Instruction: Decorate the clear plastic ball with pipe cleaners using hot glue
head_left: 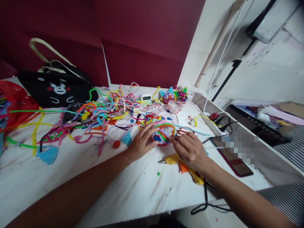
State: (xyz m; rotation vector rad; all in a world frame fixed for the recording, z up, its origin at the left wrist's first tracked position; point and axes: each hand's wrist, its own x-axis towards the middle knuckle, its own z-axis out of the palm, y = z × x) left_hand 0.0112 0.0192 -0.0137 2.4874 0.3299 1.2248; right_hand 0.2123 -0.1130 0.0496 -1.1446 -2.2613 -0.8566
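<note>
A clear ball partly wrapped in coloured pipe cleaners (163, 130) is held just above the table. My left hand (142, 142) grips it from the left, thumb below and fingers over the top. At the ball's right side my right hand (190, 148) is closed, its fingertips pinched at the edge; whatever thin piece they hold is hidden. Under the right hand lies a yellow glue gun (173, 159), nozzle pointing left. A blue pipe-cleaner piece (126, 138) and an orange one (116, 144) rest left of my left hand.
A tangle of pipe cleaners (104, 110) covers the back left, before a black bag (57, 90). Two finished-looking decorated balls with ears (180, 96), clear half-shells (174, 106) and a small digital timer (145, 98) stand behind. A phone (235, 158) and cables (223, 122) are at right.
</note>
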